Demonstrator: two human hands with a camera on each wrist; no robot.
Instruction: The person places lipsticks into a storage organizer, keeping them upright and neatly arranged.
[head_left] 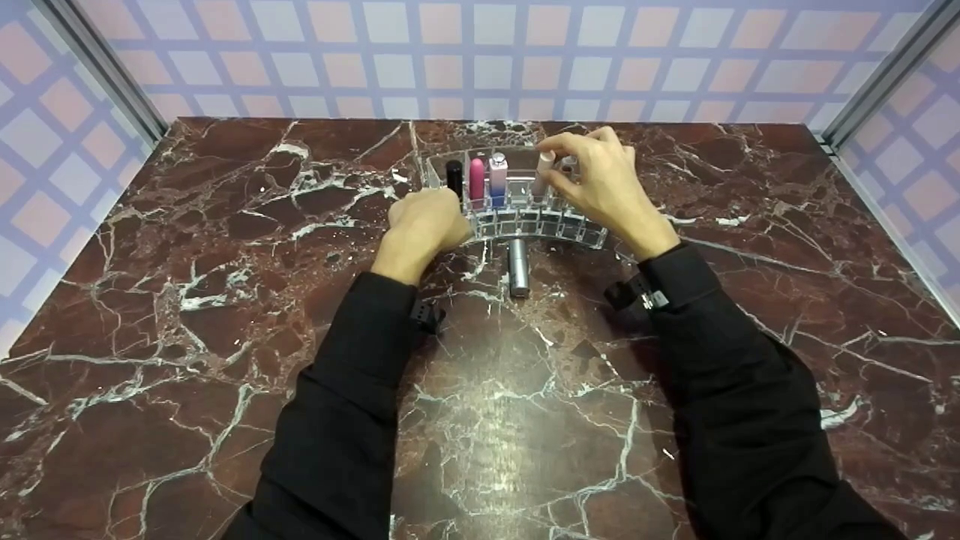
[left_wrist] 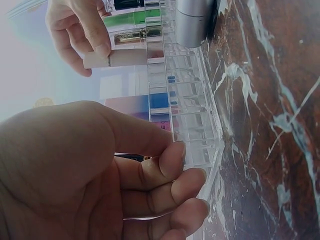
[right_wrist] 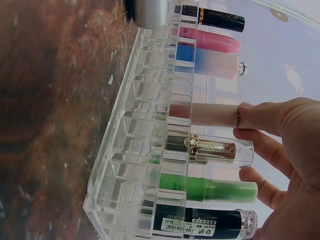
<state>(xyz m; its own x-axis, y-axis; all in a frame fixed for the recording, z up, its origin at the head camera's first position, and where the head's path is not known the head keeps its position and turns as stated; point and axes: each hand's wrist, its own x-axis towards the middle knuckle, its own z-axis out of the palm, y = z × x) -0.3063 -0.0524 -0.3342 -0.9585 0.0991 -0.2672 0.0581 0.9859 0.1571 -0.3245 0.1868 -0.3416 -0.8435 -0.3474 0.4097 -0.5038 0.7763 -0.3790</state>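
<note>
A clear curved lipstick organizer stands on the marble-patterned table. My right hand pinches the top of a pale lip gloss tube, whose lower end sits in a back-row slot. At the organizer's left end is my left hand, its curled fingers and thumb holding the edge. The same row bears a black tube, a pink lipstick, a blue-and-pink tube, a brownish gloss, a green tube and a black labelled tube.
A silver lipstick tube is on the table just before the organizer's middle. The organizer's lower front tier has open square slots. Checked panels border the table at the back and both sides.
</note>
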